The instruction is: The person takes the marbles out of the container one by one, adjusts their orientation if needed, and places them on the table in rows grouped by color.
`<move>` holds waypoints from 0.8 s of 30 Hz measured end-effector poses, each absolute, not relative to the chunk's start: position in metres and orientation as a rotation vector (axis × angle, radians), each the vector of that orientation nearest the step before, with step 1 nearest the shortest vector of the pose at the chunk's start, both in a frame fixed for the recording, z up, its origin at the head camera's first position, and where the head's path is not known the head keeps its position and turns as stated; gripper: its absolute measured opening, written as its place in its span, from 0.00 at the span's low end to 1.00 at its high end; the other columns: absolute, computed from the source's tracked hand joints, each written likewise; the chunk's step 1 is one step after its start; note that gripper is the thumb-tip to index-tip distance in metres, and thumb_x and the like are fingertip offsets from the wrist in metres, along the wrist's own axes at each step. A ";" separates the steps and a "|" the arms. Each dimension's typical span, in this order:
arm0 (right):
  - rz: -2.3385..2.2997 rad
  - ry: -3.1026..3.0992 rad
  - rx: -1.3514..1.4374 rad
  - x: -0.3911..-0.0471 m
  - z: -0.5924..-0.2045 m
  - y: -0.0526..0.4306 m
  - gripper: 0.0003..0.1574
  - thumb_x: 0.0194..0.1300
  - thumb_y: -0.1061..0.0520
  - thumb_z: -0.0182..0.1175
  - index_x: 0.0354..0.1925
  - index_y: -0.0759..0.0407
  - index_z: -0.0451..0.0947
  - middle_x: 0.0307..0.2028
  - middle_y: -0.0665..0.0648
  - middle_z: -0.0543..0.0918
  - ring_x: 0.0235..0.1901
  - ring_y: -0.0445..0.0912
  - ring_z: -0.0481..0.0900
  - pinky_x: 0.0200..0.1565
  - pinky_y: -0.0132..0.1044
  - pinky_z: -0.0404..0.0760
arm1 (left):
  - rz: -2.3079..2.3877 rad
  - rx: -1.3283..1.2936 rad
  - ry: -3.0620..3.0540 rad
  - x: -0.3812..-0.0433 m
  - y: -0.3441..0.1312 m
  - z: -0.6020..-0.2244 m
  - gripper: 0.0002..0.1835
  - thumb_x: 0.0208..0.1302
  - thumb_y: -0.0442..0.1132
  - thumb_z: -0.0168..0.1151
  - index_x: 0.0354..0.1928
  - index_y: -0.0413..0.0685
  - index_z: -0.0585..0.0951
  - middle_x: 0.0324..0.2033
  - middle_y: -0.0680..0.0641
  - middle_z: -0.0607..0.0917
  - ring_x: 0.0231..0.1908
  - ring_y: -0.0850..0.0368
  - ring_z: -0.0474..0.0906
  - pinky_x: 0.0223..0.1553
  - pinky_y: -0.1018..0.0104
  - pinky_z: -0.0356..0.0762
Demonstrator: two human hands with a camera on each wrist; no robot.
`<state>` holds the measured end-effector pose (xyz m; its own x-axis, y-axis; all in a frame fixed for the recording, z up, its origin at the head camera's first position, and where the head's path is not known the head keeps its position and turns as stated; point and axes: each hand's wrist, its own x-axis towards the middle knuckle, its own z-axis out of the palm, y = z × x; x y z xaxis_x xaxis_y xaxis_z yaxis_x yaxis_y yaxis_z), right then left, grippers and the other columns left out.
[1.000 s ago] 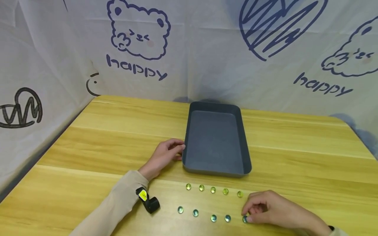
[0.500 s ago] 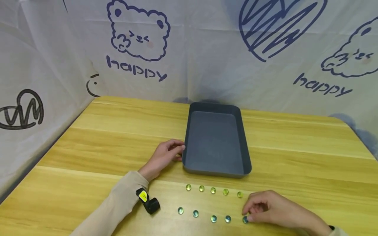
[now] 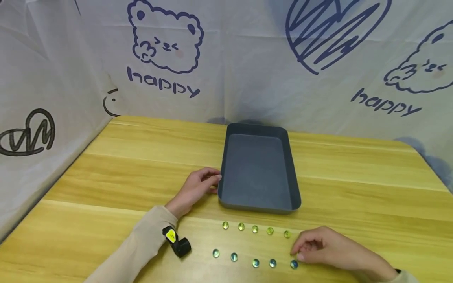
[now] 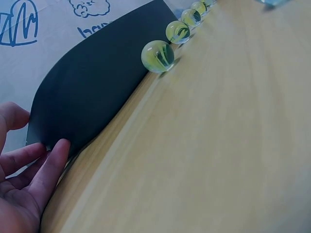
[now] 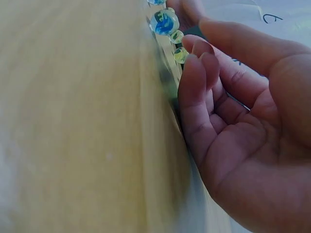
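A dark grey rectangular tray (image 3: 258, 173) stands on the wooden table. My left hand (image 3: 194, 188) rests at its left side, with fingertips (image 4: 60, 148) touching the outside of its wall. Two rows of glass marbles lie in front of the tray. The farther row is of yellow-green marbles (image 3: 255, 229); the nearer one is of blue-green marbles (image 3: 255, 263). At that nearer row's right end sits a blue marble (image 3: 294, 264), just beside the thumb of my right hand (image 3: 323, 247). Those fingers are loosely bent and hold nothing.
A black wrist camera (image 3: 178, 243) is strapped to the left sleeve. White cloth (image 3: 247, 59) with drawn bears and a heart hangs behind the table (image 3: 371, 188), and more cloth hangs on the left.
My right thumb has drawn back slightly from the blue marble at the row's right end, leaving it on the table. The left hand and the tray have stayed in place.
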<state>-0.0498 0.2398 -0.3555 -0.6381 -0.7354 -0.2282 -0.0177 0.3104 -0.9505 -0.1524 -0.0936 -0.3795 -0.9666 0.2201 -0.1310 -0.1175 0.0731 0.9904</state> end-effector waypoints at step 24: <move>-1.172 2.529 -0.461 -0.078 -0.336 0.278 0.13 0.67 0.54 0.51 0.40 0.63 0.76 0.26 0.54 0.77 0.24 0.43 0.73 0.23 0.35 0.75 | 2.020 0.185 1.977 -0.158 -0.102 -0.373 0.22 0.70 0.44 0.44 0.51 0.29 0.71 0.47 0.35 0.76 0.41 0.47 0.77 0.42 0.59 0.79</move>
